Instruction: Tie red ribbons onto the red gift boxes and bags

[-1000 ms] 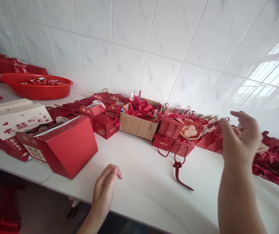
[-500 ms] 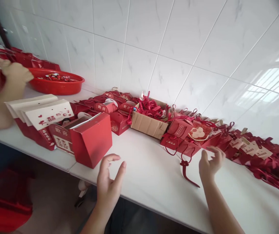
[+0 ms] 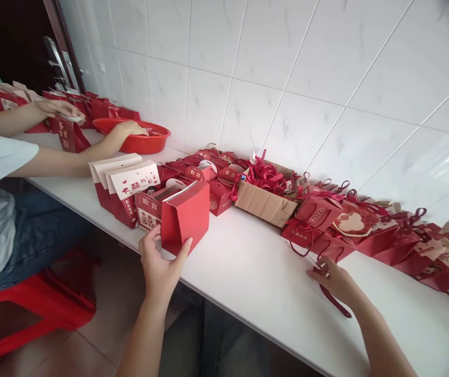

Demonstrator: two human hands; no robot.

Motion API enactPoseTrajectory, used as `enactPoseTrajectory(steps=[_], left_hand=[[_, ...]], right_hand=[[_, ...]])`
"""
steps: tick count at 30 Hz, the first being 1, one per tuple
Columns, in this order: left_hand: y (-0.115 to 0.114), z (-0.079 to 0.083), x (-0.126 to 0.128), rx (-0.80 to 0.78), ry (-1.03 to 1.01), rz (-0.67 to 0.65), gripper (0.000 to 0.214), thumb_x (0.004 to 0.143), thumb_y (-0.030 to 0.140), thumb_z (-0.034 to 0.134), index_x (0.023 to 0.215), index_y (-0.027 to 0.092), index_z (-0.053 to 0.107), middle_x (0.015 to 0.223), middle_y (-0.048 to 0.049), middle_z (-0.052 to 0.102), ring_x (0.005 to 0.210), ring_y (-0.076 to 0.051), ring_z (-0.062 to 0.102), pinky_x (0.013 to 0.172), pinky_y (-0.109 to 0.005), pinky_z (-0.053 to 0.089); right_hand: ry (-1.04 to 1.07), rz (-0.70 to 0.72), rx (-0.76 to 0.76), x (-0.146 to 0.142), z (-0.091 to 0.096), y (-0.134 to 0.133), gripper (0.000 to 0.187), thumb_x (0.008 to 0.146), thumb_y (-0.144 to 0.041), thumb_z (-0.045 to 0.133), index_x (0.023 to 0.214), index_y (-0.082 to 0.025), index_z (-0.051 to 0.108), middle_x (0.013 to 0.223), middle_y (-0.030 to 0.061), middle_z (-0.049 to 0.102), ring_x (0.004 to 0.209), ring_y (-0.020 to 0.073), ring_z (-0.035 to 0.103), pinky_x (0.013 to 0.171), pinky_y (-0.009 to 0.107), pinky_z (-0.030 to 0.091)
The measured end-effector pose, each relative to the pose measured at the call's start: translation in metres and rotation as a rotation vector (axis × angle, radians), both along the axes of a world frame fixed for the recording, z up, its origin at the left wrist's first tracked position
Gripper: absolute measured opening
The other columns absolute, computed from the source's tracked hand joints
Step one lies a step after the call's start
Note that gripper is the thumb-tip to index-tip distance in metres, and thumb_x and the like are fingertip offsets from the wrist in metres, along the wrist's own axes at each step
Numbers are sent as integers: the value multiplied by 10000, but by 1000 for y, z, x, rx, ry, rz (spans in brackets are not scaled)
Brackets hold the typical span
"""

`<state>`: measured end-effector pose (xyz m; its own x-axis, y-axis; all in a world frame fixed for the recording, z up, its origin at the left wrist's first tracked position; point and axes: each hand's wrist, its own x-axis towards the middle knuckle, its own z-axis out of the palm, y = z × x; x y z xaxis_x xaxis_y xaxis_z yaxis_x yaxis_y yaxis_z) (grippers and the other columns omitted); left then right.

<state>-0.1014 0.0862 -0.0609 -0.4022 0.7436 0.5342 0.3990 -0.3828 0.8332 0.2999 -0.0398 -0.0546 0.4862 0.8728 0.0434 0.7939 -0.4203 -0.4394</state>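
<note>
At the near edge of the white table (image 3: 240, 267), I set my left hand (image 3: 161, 269) around the lower part of a plain red box (image 3: 193, 214); I cannot tell whether it grips or only touches. My right hand (image 3: 338, 283) is closed on a dark red strap (image 3: 335, 303). Half a second ago, both hands were apart from these items; both items can now be handled. Behind the plain box, a printed box (image 3: 145, 202) reads 歡喜 above 囍. Beyond, a cream flap (image 3: 135, 180) reads 大囍的日子.
</note>
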Motion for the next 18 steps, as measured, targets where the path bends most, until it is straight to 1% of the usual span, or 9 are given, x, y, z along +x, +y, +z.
enactPoseTrajectory(steps=[4,6,7,8,11,13,15,18], left_hand=[[1,-6,4,3,11,43,645,647,391,775,1186,188,484,1132,-97,515,1054,-256,545,937,-423,462],[-1,-5,4,3,9,1,635,647,391,775,1169,185,477,1106,-88,523,1040,-253,549,942,-423,463],[-3,-3,4,-2,15,-59,626,655,389,769,1167,185,472,1103,-87,529,1038,-252,552,945,-423,463],[-5,-1,4,-16,30,-149,610,676,384,755,1176,187,466,1113,-90,536,1050,-253,552,952,-423,460],[-14,7,5,-123,123,-511,528,779,360,668,1235,201,454,1207,-107,550,1130,-260,540,975,-424,452],[-20,13,9,-200,184,-708,491,834,344,610,1278,214,449,1264,-112,548,1162,-261,534,982,-423,451],[-26,18,15,-240,210,-825,490,855,339,585,1308,224,440,1289,-115,547,1171,-261,535,986,-419,453],[-34,22,26,-248,207,-913,518,841,329,602,1318,222,430,1292,-127,545,1181,-271,533,982,-414,461]], right_hand=[[6,50,-32,0,-1,2,226,742,-461,544,845,-265,500,699,2,647,656,227,622,633,330,468],[1,53,-24,0,0,2,205,737,-430,542,850,-265,500,731,8,655,666,224,624,637,328,471],[-5,51,-12,0,1,2,205,728,-423,549,848,-263,500,764,16,664,680,224,628,643,329,473],[-10,48,2,0,2,2,210,717,-419,559,842,-260,503,802,26,672,695,225,632,650,331,477],[-13,60,47,0,3,1,206,693,-409,588,821,-256,536,878,35,688,710,217,643,656,322,493],[-6,75,78,-1,3,2,180,691,-399,600,803,-262,572,844,16,699,672,206,644,630,310,499],[-15,60,134,-4,4,2,169,698,-415,613,778,-267,599,795,5,702,617,204,634,589,312,494],[-69,-29,291,-16,9,4,245,765,-492,563,714,-254,585,656,17,656,504,200,573,529,331,466]])
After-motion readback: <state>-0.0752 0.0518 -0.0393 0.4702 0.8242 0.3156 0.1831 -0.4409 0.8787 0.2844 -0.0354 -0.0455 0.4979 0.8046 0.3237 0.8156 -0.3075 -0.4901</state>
